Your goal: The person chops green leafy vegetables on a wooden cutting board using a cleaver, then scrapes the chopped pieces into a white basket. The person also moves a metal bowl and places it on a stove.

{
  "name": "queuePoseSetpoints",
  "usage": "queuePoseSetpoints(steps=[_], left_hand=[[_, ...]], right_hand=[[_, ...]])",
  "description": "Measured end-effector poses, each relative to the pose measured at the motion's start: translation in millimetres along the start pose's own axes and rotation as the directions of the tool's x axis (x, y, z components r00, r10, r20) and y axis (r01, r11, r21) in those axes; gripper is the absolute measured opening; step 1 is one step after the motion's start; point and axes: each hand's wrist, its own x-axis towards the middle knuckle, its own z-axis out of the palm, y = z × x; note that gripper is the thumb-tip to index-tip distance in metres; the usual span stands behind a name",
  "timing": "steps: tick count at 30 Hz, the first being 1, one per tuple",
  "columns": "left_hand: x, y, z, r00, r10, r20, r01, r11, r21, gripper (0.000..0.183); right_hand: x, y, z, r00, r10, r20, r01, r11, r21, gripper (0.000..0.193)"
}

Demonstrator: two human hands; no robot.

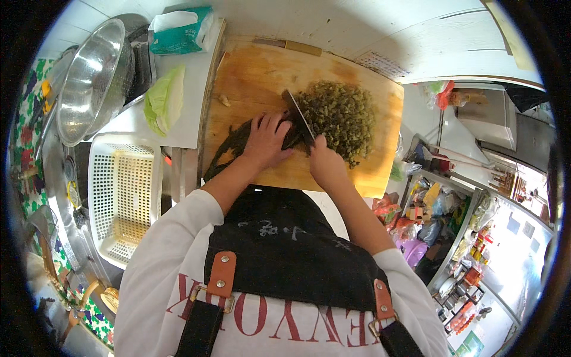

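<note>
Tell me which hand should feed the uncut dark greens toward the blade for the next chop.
Left, probably. The left hand already presses the uncut dark greens beside the knife; the right hand grips its handle.

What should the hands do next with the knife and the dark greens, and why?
Probably slide the left hand back along the uncut dark leafy greens and bring the broad steel cleaver in the right hand down beside it: a long strip remains whole, while the chopped green pile lies past the blade.
</note>
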Motion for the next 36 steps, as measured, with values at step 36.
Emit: queuePoseSetpoints(steps=[36], left_hand=[[13.3, 6.8, 1.8, 0.973, 0.107, -0.207, -0.137, 0.981, -0.134, 0.024]], right_hand=[[8.6, -19.2, -26.2, 0.997, -0.082, 0.001, 0.081, 0.994, -0.068, 0.021]])
